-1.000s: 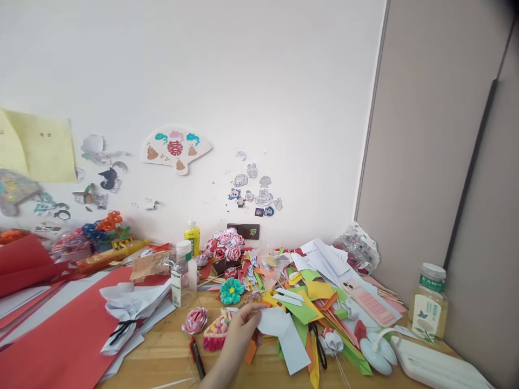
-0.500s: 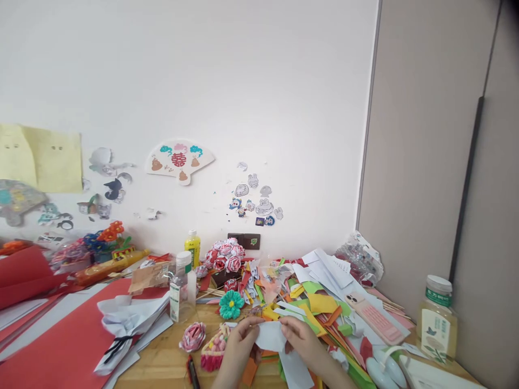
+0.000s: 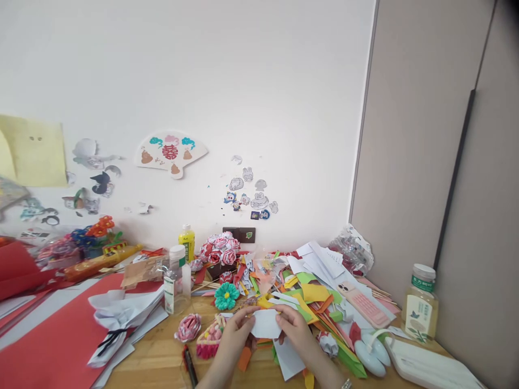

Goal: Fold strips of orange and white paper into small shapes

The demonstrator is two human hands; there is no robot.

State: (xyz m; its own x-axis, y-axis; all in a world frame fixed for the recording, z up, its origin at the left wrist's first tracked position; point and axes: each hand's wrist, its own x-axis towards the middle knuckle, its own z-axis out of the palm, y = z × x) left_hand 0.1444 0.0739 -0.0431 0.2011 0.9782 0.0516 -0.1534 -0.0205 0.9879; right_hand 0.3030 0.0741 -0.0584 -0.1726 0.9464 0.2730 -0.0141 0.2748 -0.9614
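The grip of the left hand [image 3: 237,330] and that of the right hand [image 3: 292,327] are both pinched on one small sheet of white paper [image 3: 265,324], held at the near middle of the wooden surface [image 3: 152,354]. It should handle as light and rather soft, quick to crease or tear, so its left and right edges seem the place to hold. It looks plain, pale and wider than deep, with the end corners partly covered.
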